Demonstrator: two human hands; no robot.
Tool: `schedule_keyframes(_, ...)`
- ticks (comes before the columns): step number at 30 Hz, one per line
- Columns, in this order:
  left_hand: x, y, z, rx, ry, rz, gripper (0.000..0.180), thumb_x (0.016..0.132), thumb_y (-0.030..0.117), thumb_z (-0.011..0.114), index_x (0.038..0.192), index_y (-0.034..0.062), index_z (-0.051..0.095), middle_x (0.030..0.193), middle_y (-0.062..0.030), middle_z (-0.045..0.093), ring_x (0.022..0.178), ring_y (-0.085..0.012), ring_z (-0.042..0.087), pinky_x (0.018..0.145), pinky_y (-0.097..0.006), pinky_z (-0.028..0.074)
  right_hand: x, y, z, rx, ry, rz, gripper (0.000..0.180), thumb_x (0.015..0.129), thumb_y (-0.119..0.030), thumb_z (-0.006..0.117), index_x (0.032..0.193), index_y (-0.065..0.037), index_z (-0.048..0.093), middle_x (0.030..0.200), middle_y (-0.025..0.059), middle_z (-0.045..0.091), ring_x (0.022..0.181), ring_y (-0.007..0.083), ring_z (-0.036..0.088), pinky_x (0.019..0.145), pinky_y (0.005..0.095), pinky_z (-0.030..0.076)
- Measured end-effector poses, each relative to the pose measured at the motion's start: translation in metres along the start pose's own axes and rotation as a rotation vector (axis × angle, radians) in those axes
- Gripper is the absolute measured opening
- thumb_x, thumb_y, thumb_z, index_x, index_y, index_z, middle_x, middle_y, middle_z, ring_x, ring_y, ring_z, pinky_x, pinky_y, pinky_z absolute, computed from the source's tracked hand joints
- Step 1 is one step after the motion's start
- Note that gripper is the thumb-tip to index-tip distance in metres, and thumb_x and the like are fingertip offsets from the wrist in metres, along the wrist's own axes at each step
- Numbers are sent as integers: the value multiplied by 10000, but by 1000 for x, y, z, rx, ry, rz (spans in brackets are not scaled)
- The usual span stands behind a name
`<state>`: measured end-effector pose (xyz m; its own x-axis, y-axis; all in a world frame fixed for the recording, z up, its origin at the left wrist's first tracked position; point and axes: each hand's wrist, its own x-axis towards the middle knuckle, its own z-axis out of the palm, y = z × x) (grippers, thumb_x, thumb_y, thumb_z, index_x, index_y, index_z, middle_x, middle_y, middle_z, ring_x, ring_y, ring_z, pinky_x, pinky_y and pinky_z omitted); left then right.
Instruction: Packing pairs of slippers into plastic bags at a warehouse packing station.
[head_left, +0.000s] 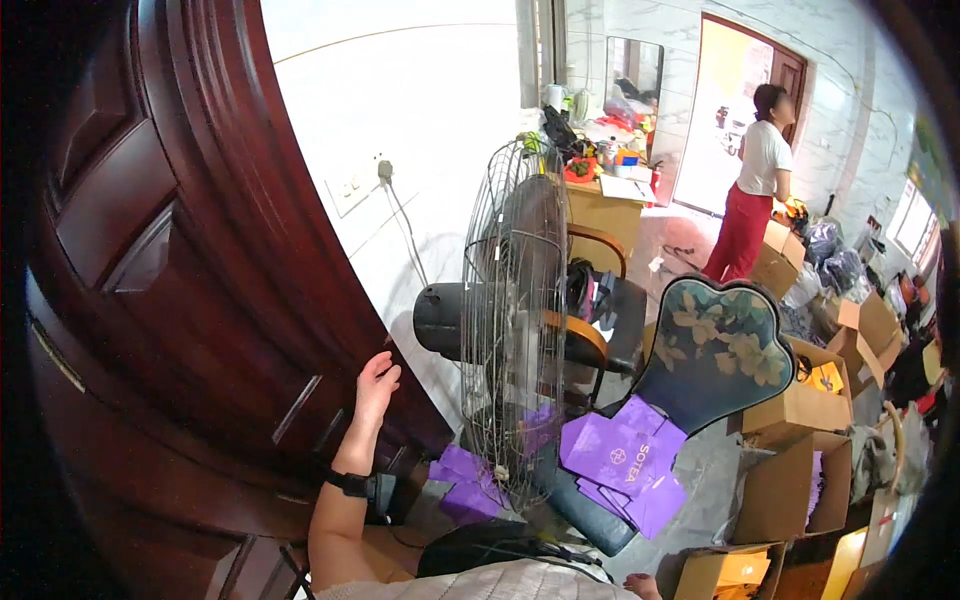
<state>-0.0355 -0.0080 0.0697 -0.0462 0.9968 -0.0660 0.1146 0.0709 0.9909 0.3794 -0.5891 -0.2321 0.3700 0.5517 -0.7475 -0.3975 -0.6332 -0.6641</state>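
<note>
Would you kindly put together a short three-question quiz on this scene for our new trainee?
1. True or false: the left hand rests against the dark wooden door.
2. What stands just right of that hand? A) a ladder B) a wire-caged fan C) a bicycle
3. What colour are the paper bags on the floor by the floral chair?

Key: 1 true; 2 B; 3 purple. The right hand is barely visible at the bottom edge, so nothing is asked about it.

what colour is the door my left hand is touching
Dark reddish-brown, glossy panelled wood. The door under your left hand shows best in the head view.
</note>
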Motion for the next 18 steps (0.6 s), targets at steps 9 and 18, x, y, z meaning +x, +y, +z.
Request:
schedule_keyframes(9,0,-4,-4,-2,-25,-5,510,878,181,656,1343,40,502,1322,-187,515,1138,-238,546,868,-348,494,34,40,-18,-81,53,81,197,939,-265,569,981,-85,635,722,37,605,564,140,541,479,290,439)
schedule_keyframes(18,-7,1,1,-28,-12,-31,493,880,169,654,1335,45,510,1315,-163,522,1130,-221,548,868,-342,489,47,66,-36,16,-8,-4,214,914,-214,642,1078,-78,627,816,54,627,623,156,576,512,299,474)
